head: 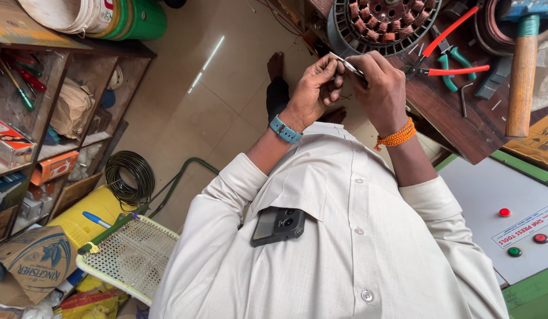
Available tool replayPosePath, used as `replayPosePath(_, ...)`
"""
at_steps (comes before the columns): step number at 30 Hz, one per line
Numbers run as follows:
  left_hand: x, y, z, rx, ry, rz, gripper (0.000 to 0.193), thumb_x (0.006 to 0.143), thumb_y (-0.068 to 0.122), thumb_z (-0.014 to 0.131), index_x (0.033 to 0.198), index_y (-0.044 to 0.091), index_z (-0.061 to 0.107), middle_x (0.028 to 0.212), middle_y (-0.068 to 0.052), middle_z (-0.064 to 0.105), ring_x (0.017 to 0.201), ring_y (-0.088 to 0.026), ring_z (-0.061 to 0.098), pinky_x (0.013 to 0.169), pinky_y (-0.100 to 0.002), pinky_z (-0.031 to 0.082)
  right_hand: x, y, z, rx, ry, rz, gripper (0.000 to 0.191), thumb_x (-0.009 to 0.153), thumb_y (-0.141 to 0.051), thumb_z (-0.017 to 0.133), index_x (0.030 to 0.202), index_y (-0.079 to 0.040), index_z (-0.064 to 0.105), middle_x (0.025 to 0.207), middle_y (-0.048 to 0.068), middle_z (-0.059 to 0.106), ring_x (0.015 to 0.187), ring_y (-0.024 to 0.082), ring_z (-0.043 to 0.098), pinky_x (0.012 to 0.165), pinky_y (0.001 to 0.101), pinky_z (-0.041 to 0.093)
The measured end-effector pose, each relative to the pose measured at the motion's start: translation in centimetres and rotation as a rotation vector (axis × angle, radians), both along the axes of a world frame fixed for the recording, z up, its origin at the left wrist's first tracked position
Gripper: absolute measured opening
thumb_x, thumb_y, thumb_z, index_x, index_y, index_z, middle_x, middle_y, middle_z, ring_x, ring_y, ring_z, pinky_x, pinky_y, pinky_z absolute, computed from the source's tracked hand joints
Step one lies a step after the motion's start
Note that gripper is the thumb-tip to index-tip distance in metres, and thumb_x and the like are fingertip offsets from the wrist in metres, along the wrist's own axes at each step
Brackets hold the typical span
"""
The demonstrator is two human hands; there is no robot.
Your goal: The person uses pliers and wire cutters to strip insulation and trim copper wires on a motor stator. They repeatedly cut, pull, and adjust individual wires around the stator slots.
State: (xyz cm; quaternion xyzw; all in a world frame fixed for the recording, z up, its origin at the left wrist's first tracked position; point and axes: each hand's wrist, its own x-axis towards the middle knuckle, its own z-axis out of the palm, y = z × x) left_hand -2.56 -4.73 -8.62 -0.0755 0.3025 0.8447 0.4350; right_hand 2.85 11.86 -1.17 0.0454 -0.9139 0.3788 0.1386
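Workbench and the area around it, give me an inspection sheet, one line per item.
Surface: dark wooden bench, worn, crowded with tools.
Job's things: thin metal tool held between both hands; wound stator just beyond it.
Clutter: red-handled pliers, hammer, hex key.
Grippers: left hand and right hand both pinch the tool.
Cables: black wire coil on the floor.
Surroundings: shelf with screwdrivers and boxes, control panel with round buttons, phone in the shirt pocket.
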Motion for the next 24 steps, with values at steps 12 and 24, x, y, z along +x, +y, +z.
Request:
replayPosePath(12,-0.8,-1.2,2.4,-0.124,0.209,0.117,0.023,0.11,0.025,0.048,0.097,0.008,0.056,0.09,-0.002,0.061,0.072,-0.009,0.054,0.062,-0.025,0.042,3.9,1.5,-2.5,-0.17,-0.082,-0.183,0.019,0.094,0.002,0.082,0.108,-0.001,0.068,0.097,0.014,0.07,0.084,0.026,0.07,0.073,0.0372,0.054)
replayPosePath(24,-1.4,-0.4,2.9,-0.71,1.105,0.17,0.022,0.108,0.019,0.053,0.093,0.004,0.061,0.102,-0.004,0.059,0.1,-0.015,0.054,0.093,-0.031,0.044,0.9,-0.9,1.9,-0.162,0.013,-0.164,0.027,0.092,0.006,0.074,0.117,-0.002,0.072,0.097,0.012,0.064,0.082,0.027,0.068,0.071,0.039,0.054)
